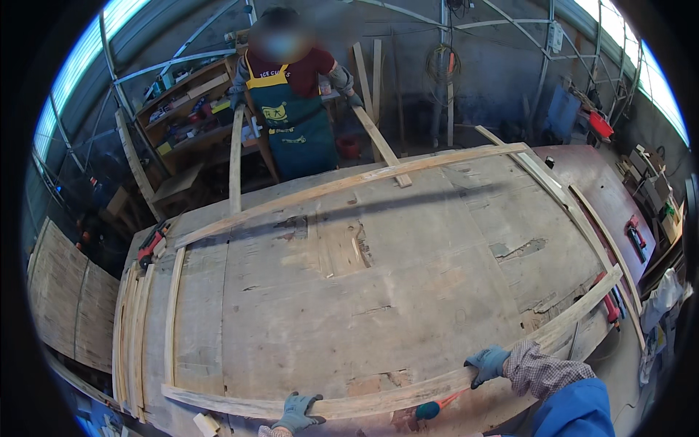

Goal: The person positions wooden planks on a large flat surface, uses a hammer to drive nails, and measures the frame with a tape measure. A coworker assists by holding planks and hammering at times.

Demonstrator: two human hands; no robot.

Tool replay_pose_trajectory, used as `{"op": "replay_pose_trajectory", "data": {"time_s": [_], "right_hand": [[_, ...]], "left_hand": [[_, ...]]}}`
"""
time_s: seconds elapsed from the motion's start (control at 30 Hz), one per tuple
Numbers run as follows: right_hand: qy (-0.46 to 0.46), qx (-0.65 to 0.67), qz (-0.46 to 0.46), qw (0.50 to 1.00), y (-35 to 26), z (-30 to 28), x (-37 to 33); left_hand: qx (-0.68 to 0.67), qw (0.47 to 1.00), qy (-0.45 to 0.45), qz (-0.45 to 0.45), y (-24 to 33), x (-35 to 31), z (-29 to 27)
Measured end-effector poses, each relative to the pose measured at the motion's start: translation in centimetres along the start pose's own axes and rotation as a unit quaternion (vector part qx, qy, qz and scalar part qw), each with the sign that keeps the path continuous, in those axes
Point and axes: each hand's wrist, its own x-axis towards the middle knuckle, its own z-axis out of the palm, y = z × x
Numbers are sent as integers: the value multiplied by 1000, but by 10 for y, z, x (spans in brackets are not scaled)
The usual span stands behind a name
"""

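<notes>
Both my hands wear grey-blue work gloves. My left hand (297, 412) grips a long pale wooden strip (393, 398) along the near edge of a large worn plywood-topped table (349, 328). Farther right along the same strip, my right hand (486, 365) has its fingers bent over it. That strip slants up to the right. Its left end meets a shorter strip (174, 313); another long strip (349, 183) lies along the far side, and one more (561, 193) along the right. Close to my right hand rests a tool with a teal end and orange-red shaft (429, 410).
Across the table a person in a dark green apron (295, 131) holds wooden strips, one (236, 160) and another (382, 146). Red-and-black power tools lie at the left corner (153, 244) and right side (636, 237). Several spare strips (131, 328) lie at left.
</notes>
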Motion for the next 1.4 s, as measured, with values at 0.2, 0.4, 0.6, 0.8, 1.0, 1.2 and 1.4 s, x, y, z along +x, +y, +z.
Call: {"op": "replay_pose_trajectory", "data": {"time_s": [0.2,0.4,0.6,0.8,1.0,1.2,1.4], "right_hand": [[5,-29,-19,999,4,5,4],[-5,-25,-8,1000,5,5,-2],[-22,-23,-8,999,-6,-10,-12],[-4,-27,-14,1000,-2,-10,-16],[-11,-8,-16,1000,-10,-17,-25],[-7,-25,-14,1000,-10,-17,-25],[-6,-27,-6,1000,-14,-18,-29]], "left_hand": [[29,997,54,50,-14,-7,11],[45,998,34,39,-7,-3,1],[8,992,100,71,-11,-11,5],[-5,986,145,86,-9,-10,4],[13,988,132,80,-7,-13,-2],[15,985,150,82,-7,-15,-5],[2,981,167,96,-9,-15,-4]]}}
